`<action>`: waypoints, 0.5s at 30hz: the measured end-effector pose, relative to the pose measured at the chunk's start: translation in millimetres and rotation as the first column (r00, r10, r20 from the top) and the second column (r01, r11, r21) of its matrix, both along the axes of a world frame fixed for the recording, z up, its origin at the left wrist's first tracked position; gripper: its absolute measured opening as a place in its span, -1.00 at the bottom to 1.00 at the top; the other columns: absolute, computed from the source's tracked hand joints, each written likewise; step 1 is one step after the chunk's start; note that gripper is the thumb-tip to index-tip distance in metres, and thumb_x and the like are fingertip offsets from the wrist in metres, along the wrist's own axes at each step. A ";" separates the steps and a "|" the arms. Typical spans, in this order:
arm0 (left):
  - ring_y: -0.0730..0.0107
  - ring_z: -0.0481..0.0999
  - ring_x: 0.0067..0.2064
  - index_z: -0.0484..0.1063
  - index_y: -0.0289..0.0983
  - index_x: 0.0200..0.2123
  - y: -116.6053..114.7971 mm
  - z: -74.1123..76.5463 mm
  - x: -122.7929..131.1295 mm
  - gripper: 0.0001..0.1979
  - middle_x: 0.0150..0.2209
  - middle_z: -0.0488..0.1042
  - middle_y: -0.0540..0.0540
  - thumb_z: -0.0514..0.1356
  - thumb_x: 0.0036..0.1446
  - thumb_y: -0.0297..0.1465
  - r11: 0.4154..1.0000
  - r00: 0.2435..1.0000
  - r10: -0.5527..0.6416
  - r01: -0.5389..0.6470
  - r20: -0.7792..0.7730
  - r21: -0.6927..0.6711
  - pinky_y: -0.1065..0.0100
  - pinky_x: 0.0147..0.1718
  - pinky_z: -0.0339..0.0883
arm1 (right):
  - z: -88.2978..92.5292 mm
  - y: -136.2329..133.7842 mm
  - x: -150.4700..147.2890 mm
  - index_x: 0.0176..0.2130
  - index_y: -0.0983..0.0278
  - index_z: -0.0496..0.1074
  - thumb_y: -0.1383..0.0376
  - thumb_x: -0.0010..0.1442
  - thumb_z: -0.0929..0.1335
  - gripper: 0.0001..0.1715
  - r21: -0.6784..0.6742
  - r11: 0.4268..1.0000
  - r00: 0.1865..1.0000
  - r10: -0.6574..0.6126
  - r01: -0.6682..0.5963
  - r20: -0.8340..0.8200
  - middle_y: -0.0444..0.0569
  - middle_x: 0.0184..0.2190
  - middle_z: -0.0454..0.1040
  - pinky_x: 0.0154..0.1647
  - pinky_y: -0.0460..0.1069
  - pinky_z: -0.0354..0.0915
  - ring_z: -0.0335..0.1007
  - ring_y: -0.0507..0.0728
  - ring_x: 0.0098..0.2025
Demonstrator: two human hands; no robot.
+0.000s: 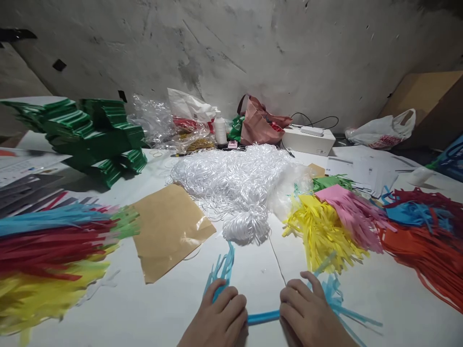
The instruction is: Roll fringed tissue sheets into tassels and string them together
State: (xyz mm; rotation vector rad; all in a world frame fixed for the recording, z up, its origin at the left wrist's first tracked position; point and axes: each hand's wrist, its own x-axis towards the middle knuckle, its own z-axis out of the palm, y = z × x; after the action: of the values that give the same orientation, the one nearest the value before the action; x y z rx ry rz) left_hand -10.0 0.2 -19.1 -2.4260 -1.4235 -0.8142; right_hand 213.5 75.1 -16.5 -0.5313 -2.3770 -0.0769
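A blue paper tassel (264, 317) lies across the white tabletop in front of me, its middle rolled into a narrow band and fringed strips fanning out at both ends. My left hand (220, 313) is closed on the left part of the band, with fringe standing up behind the fingers. On the right part, my right hand (307, 308) is closed too, its index finger slightly raised. Both palms are hidden. From a pile of shiny white string (246, 183), one strand runs down to my right hand; whether it is held there I cannot tell.
Brown paper (173, 231) lies left of the string. Coloured fringes (54, 241) are stacked at the far left, below green folded pieces (97, 140). Yellow fringe (318, 231), pink fringe (350, 207) and red-orange fringe (419, 250) lie right. A white bottle (219, 127) stands by the wall.
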 end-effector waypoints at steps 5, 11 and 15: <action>0.29 0.39 -0.30 0.37 -0.20 -0.41 -0.4 0.8 3.4 -0.78 -0.40 0.47 0.04 0.07 0.23 -0.58 0.990 0.997 0.083 -0.082 0.004 -0.114 0.13 -0.07 0.09 | 2.6 -0.6 0.6 -0.38 0.21 0.30 0.48 0.18 0.29 -0.82 -0.104 0.991 0.997 -0.083 0.081 -0.010 -0.08 -0.31 0.47 0.27 0.19 -0.12 0.36 0.13 -0.20; 0.23 0.36 -0.32 0.32 -0.18 -0.46 4.7 4.6 7.9 -0.85 -0.42 0.43 0.01 0.10 0.12 -0.52 0.964 0.983 0.181 -0.174 0.019 -0.199 0.11 -0.15 0.05 | 5.1 -3.9 -3.6 -0.37 0.18 0.27 0.44 0.09 0.34 -0.83 -0.196 0.964 0.983 -0.182 0.182 0.017 -0.12 -0.26 0.48 0.25 0.13 -0.16 0.37 0.15 -0.16; 0.28 0.36 -0.33 0.33 -0.18 -0.43 5.8 7.0 7.7 -0.76 -0.42 0.44 0.03 0.03 0.17 -0.62 0.997 0.998 0.062 -0.061 0.033 -0.049 0.10 -0.04 0.06 | 1.4 -4.0 -5.9 -0.36 0.18 0.31 0.43 0.26 0.23 -0.81 -0.171 0.975 0.984 -0.155 0.138 -0.089 -0.12 -0.30 0.47 0.28 0.19 -0.19 0.35 0.13 -0.20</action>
State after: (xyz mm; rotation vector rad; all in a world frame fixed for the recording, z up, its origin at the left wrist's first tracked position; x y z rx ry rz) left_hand -2.4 6.0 -12.2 -2.4008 -1.5389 -0.8212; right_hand 207.6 71.1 -15.0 -0.7712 -2.2540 0.0800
